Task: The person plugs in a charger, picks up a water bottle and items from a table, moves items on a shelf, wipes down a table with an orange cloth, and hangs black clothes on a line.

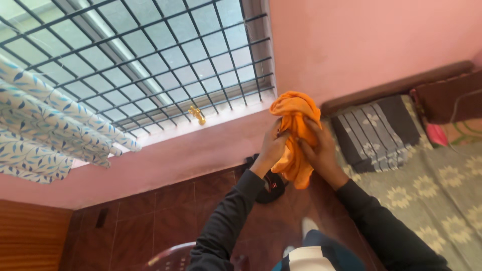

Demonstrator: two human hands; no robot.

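Note:
An orange cloth (295,113) is bunched up in front of me, held between both hands at about the height of the window sill. My left hand (271,148) grips its left side with fingers curled into the fabric. My right hand (320,150) clasps its right side, and a loose end of the cloth hangs down between the two wrists. Both arms wear dark long sleeves.
A barred window (150,65) with a leaf-patterned curtain (45,125) fills the upper left of the pink wall. A bed with a floral sheet (432,190) and a grey striped pillow (376,130) lies at right. A dark object (271,193) rests on the brown tiled floor (165,216). A plastic chair rim (165,258) shows at the bottom.

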